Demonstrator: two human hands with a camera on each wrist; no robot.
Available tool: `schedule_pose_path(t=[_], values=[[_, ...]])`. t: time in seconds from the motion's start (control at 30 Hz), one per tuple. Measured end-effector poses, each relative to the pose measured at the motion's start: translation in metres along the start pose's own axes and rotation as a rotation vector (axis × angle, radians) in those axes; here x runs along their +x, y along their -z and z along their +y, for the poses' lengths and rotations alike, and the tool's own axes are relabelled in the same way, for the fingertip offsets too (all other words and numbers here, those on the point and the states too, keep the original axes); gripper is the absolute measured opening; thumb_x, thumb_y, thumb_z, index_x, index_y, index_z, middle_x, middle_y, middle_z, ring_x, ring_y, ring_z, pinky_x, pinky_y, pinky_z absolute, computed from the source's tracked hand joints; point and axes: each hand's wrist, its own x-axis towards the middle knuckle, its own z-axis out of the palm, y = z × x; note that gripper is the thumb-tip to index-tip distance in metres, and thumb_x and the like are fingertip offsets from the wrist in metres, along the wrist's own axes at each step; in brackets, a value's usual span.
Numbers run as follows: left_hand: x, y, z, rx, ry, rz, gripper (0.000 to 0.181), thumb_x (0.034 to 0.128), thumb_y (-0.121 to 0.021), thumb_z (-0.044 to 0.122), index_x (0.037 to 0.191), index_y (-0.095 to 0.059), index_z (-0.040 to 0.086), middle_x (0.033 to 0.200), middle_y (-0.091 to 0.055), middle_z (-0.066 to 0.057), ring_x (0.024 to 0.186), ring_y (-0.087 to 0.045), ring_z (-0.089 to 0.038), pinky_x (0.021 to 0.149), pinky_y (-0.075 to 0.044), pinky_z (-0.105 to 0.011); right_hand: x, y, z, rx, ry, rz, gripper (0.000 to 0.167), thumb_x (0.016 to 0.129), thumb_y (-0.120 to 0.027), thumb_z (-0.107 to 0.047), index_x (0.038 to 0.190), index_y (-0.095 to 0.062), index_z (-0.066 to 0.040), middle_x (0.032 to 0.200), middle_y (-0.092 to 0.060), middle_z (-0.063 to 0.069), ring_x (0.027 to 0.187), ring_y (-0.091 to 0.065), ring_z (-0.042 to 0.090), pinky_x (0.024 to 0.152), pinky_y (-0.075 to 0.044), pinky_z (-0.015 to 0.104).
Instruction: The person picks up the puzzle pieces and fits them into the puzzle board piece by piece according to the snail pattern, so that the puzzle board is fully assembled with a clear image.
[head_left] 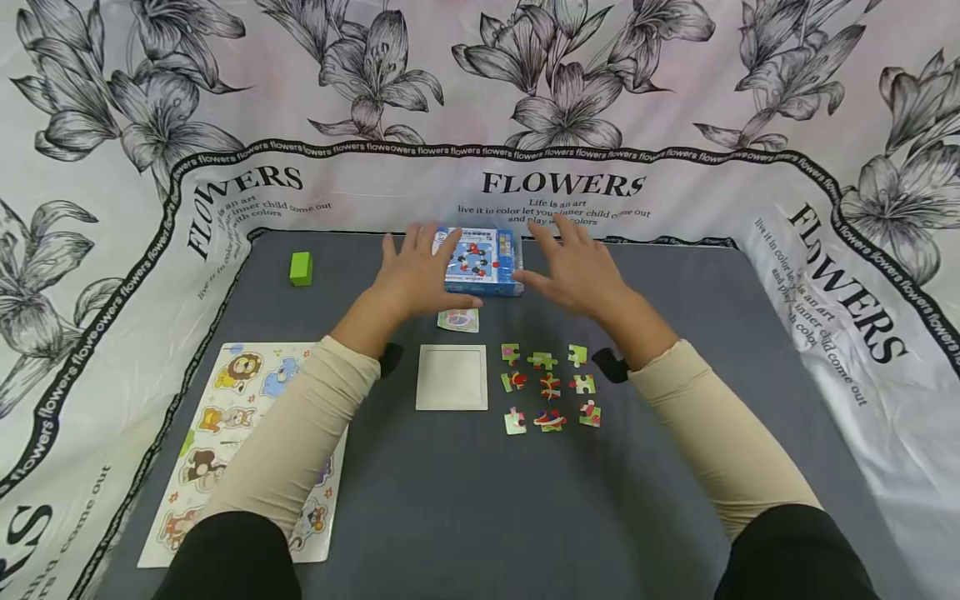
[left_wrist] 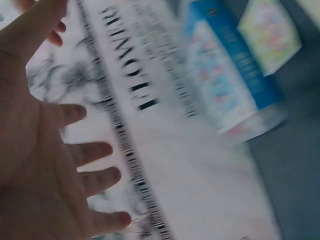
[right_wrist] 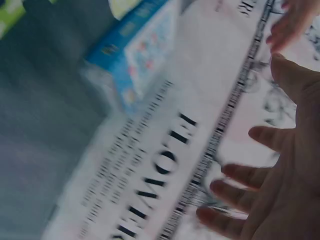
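Observation:
Both hands hang in the air with fingers spread, one on each side of a blue box [head_left: 480,265] with a molecule-like picture. Nothing is held by the left hand [head_left: 417,271], which overlaps the box's left part in the head view. The right hand [head_left: 576,265] is likewise bare, its thumb near the box's right edge. In both wrist views the palms face the box with a gap between. Below the box lies a small printed card [head_left: 458,320]. A white square tray [head_left: 452,377] sits nearer, with several jigsaw pieces [head_left: 550,385] laid in rows to its right.
A wooden animal puzzle board [head_left: 217,433] lies at the left, partly covered by the left sleeve. Behind it stands a green block [head_left: 301,269]. A white flower-printed cloth [head_left: 562,196] surrounds the grey table surface [head_left: 480,508] at the back and sides.

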Motion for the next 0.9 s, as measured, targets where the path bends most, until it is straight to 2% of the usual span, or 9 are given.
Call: schedule_pose_path(t=[0.17,0.27,0.37,0.43,0.63,0.73,0.9], values=[[-0.009,-0.046,-0.012,0.035,-0.015,-0.146,0.109,0.0767,-0.069,0.066,0.157,-0.016,0.016,0.160,-0.016,-0.017,0.147,-0.010,-0.039,0.112,-0.011,-0.067,0.004,-0.038,0.002,0.052,0.103,0.013,0.067,0.093,-0.061,-0.045,0.146,-0.042,-0.009,0.147,-0.041,0.022,0.132,-0.042,0.043,0.099,-0.040,0.060],[-0.020,-0.073,-0.020,0.009,-0.029,-0.216,0.107,0.0740,-0.077,0.058,0.155,-0.024,0.012,0.159,-0.021,-0.016,0.146,-0.015,-0.040,0.111,-0.015,-0.068,0.004,-0.065,0.004,0.070,0.152,-0.008,0.045,0.093,-0.065,-0.031,0.130,-0.059,-0.006,0.133,-0.056,0.018,0.120,-0.054,0.038,0.092,-0.048,0.054],[-0.032,-0.094,-0.029,-0.015,-0.044,-0.257,0.102,0.0718,-0.082,0.051,0.151,-0.033,0.010,0.157,-0.028,-0.016,0.145,-0.019,-0.041,0.110,-0.018,-0.068,0.002,-0.089,0.006,0.087,0.178,-0.062,0.024,0.092,-0.065,-0.017,0.113,-0.067,-0.007,0.116,-0.066,0.013,0.108,-0.060,0.033,0.085,-0.051,0.049],[-0.038,-0.106,-0.034,-0.027,-0.060,-0.269,0.099,0.0706,-0.085,0.046,0.149,-0.037,0.008,0.155,-0.031,-0.016,0.144,-0.021,-0.041,0.109,-0.020,-0.068,0.000,-0.101,0.008,0.098,0.189,-0.099,0.018,0.090,-0.064,-0.011,0.108,-0.068,-0.008,0.108,-0.068,0.011,0.103,-0.062,0.031,0.083,-0.051,0.048],[-0.046,-0.125,-0.043,-0.041,-0.115,-0.219,0.093,0.0708,-0.086,0.042,0.146,-0.042,0.007,0.153,-0.035,-0.014,0.143,-0.026,-0.038,0.108,-0.024,-0.067,-0.002,-0.122,0.010,0.111,0.193,-0.133,0.023,0.086,-0.070,-0.012,0.109,-0.068,-0.009,0.107,-0.066,0.009,0.101,-0.061,0.031,0.084,-0.050,0.048],[-0.045,-0.128,-0.043,-0.049,-0.122,-0.205,0.092,0.0711,-0.086,0.042,0.146,-0.043,0.008,0.153,-0.036,-0.013,0.143,-0.026,-0.037,0.108,-0.024,-0.066,-0.002,-0.129,0.010,0.105,0.196,-0.143,0.025,0.086,-0.071,-0.015,0.110,-0.068,-0.010,0.107,-0.065,0.008,0.100,-0.061,0.030,0.084,-0.050,0.047],[-0.044,-0.129,-0.040,-0.050,-0.126,-0.216,0.094,0.0726,-0.085,0.042,0.147,-0.040,0.006,0.155,-0.034,-0.012,0.144,-0.024,-0.036,0.109,-0.023,-0.066,-0.003,-0.139,0.010,0.113,0.204,-0.153,0.026,0.087,-0.073,-0.017,0.111,-0.068,-0.010,0.109,-0.065,0.008,0.101,-0.061,0.028,0.085,-0.050,0.047]])
